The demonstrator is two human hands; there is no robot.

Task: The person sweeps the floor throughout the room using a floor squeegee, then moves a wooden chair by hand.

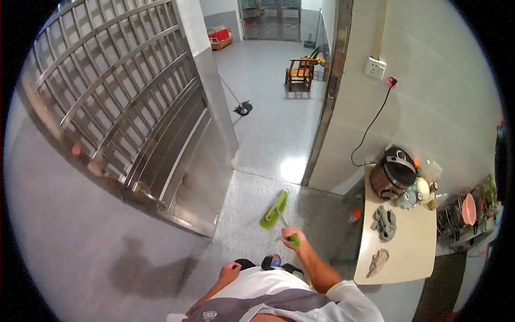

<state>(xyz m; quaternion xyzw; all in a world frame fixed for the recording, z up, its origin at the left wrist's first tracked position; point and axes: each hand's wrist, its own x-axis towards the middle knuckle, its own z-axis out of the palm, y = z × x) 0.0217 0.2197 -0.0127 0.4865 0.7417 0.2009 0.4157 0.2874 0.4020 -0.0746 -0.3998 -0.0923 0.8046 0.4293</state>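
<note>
Gripped in my right hand (292,236) is a green broom (273,211) with a short pale handle and a green grip end. Its bristle head is low over the grey floor, just inside the doorway; whether it touches the floor is hard to tell. My left hand (229,272) is down beside my waist with its fingers curled in, next to dark clothing. Anything inside those fingers is hidden. Below the broom, part of a blue and dark shoe (276,261) shows in front of my white shirt.
A barred metal door (155,107) stands open on the left. On the right, a table (403,257) bears a rice cooker (394,174), a grey cloth (384,224) and a beige cloth (379,263). Beyond the doorway are a mop (243,108) and a wooden chair (299,73).
</note>
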